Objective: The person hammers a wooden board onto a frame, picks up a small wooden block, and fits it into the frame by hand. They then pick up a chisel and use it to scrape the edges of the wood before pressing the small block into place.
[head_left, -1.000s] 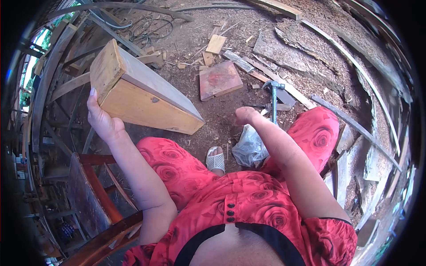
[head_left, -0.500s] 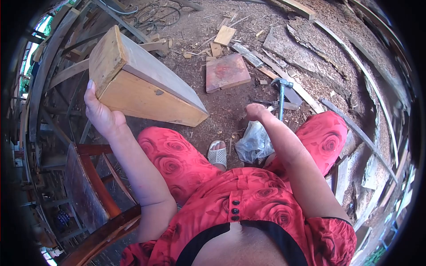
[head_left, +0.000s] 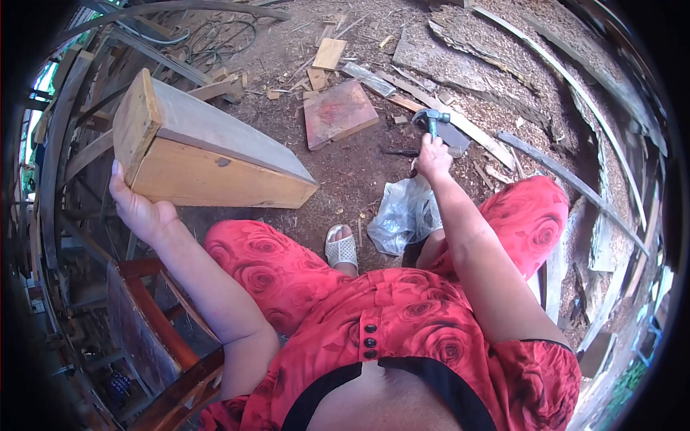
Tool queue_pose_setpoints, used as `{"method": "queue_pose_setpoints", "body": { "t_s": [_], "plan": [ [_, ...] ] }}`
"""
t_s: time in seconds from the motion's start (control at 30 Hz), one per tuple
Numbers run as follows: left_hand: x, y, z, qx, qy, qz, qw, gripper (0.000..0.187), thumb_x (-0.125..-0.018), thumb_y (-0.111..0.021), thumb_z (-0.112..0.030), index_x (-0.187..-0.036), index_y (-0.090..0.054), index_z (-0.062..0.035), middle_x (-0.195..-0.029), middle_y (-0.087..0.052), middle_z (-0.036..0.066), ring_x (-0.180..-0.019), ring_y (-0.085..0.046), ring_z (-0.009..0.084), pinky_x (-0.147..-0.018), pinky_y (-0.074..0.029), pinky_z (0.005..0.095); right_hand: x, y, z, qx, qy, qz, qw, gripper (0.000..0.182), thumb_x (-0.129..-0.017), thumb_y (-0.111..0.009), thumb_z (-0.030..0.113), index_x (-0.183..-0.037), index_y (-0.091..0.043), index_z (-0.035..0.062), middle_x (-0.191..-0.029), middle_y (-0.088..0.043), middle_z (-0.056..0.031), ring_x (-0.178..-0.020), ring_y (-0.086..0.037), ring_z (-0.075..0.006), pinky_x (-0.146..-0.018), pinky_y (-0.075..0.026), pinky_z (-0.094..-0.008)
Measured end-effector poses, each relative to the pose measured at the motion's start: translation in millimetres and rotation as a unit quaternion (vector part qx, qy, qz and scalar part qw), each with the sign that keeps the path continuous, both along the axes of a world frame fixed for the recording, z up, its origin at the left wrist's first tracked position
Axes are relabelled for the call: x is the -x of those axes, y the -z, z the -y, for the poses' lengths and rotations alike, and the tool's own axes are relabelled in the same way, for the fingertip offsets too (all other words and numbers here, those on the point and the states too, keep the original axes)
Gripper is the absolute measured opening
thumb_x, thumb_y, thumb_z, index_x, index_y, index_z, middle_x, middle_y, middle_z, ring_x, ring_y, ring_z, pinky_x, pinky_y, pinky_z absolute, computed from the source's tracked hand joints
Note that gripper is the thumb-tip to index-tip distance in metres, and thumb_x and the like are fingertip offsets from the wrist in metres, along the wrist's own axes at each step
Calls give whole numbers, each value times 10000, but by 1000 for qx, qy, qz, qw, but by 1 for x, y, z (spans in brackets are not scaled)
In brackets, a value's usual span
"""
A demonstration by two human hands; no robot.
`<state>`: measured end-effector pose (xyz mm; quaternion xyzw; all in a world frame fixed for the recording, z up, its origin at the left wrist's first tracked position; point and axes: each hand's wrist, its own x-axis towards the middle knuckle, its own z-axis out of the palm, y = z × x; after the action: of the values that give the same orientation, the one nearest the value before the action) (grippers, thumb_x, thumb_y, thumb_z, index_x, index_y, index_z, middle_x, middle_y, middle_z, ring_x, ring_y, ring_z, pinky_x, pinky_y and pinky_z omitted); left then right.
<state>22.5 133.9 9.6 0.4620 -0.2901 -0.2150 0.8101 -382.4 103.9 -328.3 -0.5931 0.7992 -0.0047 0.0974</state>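
Currently left hand (head_left: 136, 208) is clamped on the near end of a wooden box (head_left: 201, 154), thumb up along the end face, palm under it. Box is held up off the ground, tilted, long axis running toward the middle of the view; its far corner hangs above the dirt in front of the knees. Box reads as closed boards on the faces that show; cannot tell what's inside.

Right hand (head_left: 433, 156) is well apart from the left, reaching forward and down, fingers wrapped round the handle of a hammer (head_left: 431, 121). Hammer head points away from the person, over the dirt floor (head_left: 359, 165) amid wood scraps.

Plastic bag (head_left: 402, 215) lies crumpled on the ground just below the right forearm, beside the right knee. Clear, thin film; contents not readable.

Square reddish board (head_left: 338, 113) lies flat on the dirt between box and hammer, touching neither. Small offcut (head_left: 329, 53) farther out. Sandal (head_left: 342, 249) on a foot between the knees, just beside the bag. Wooden chair (head_left: 154, 337) at lower left, under the left arm.

No labels, brands or writing legible anywhere.
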Motion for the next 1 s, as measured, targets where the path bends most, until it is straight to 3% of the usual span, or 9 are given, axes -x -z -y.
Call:
{"method": "queue_pose_setpoints", "body": {
  "t_s": [0.1,0.23,0.3,0.37,0.53,0.7,0.77,0.83,1.0],
  "plan": [
    [-1,1,1,3,-1,0,1000,428,-802,-663,-237,-1092,-581,67,-1103,-605,147,-985,-595,235,-862,-478,352,15,-1,-21,-35,46,-26,998,630,-751,-605,142,-1317,-334,91,-1086,-552,-203,-940,-610,-380,-798,-521,-449],
    [2,1,2,8,0,5,1000,439,-802,-665,-253,-1089,-575,66,-1092,-606,142,-979,-595,231,-864,-472,354,27,16,-23,-101,105,169,975,678,-769,-542,148,-1386,-262,119,-1054,-618,-249,-991,-612,-368,-862,-474,-446],
    [1,1,1,8,-5,14,1000,443,-800,-666,-261,-1088,-575,63,-1092,-604,141,-979,-594,230,-866,-470,353,26,18,-22,-37,202,200,958,633,-765,-565,150,-1354,-333,147,-1000,-648,-204,-970,-624,-346,-844,-483,-430],
    [-1,2,3,10,16,29,999,452,-800,-665,-274,-1089,-573,61,-1103,-599,141,-980,-593,228,-868,-467,349,37,5,-21,61,251,282,924,413,-728,-552,167,-1133,-599,103,-976,-660,-190,-969,-621,-350,-855,-463,-419],
    [5,0,4,8,1,19,1000,438,-809,-654,-267,-1094,-568,54,-1106,-600,137,-992,-588,230,-864,-468,347,67,18,4,146,349,350,857,434,-675,-548,202,-1090,-653,135,-947,-668,-183,-937,-630,-333,-838,-462,-391],
    [4,-1,3,9,14,7,1000,411,-812,-641,-255,-1100,-574,31,-1112,-599,126,-1010,-580,228,-878,-461,349,115,2,18,172,369,182,895,394,-740,-506,204,-1109,-629,143,-916,-661,-210,-904,-631,-353,-826,-461,-426],
    [0,-1,3,9,7,18,1000,403,-816,-637,-258,-1100,-576,22,-1121,-598,121,-1014,-578,227,-889,-454,349,119,-5,19,63,407,145,900,444,-762,-522,212,-1194,-573,123,-1157,-569,-175,-1057,-558,-356,-897,-440,-435],
    [4,-1,4,9,12,18,1000,397,-820,-631,-265,-1096,-578,16,-1122,-600,120,-1023,-575,223,-896,-448,351,104,-15,8,26,333,-3,943,488,-798,-537,248,-1266,-503,117,-1249,-492,-148,-1143,-494,-354,-935,-415,-459],
    [2,-3,4,-10,32,14,999,396,-828,-614,-281,-1097,-579,7,-1119,-603,118,-1028,-574,217,-905,-442,354,103,44,20,62,133,27,989,472,-836,-504,269,-1287,-471,134,-1240,-498,-113,-1198,-462,-310,-950,-385,-489]
  ]
}}
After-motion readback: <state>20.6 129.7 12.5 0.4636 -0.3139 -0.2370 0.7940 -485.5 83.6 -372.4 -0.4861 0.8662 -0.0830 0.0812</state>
